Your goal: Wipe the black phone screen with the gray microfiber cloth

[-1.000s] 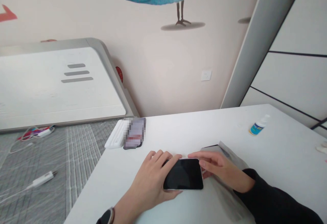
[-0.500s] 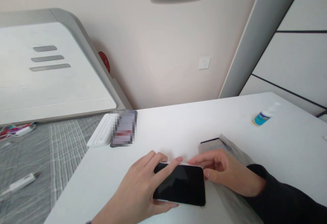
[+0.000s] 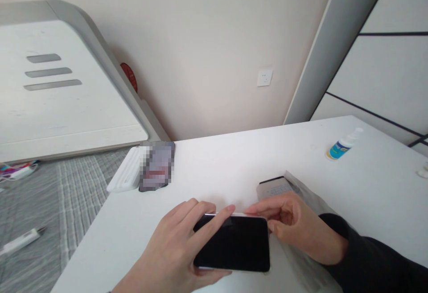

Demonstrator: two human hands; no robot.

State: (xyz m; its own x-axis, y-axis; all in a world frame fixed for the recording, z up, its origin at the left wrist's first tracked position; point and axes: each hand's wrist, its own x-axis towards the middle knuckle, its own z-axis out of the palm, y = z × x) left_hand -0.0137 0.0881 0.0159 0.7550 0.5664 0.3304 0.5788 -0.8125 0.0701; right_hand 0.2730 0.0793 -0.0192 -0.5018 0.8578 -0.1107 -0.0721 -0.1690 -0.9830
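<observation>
Presently, the left hand (image 3: pixel 179 244) is closed on a phone (image 3: pixel 234 244), thumb along the near long edge and a finger across the dark screen to the far edge. The right hand (image 3: pixel 297 226) is curled, with a narrow gap between thumb and forefinger, both at the phone's right end; whether they pinch it cannot be told.

Directions are taken from the phone, twelve o'clock being towards the wall (image 3: pixel 200 61). The phone lies sideways, screen up, over the near part of a white table (image 3: pixel 214 172); contact with the tabletop cannot be confirmed. At one o'clock, just beyond the right hand, is a grey packet (image 3: pixel 274 187) with a dark far edge and faint print. Grey film (image 3: pixel 310 199) extends from it and passes beneath the right forearm.

At two o'clock, well apart, a white bottle (image 3: pixel 341 148) with a blue label is noted. At ten o'clock, near the table's left edge, a pixelated slab (image 3: pixel 158 166) sits beside a white ridged case (image 3: pixel 127 170). At nine o'clock, off the table, a white pen-like item (image 3: pixel 22 241) rests on grey striped cloth (image 3: pixel 80 195). A wall socket (image 3: pixel 265 78) is found just past twelve.
</observation>
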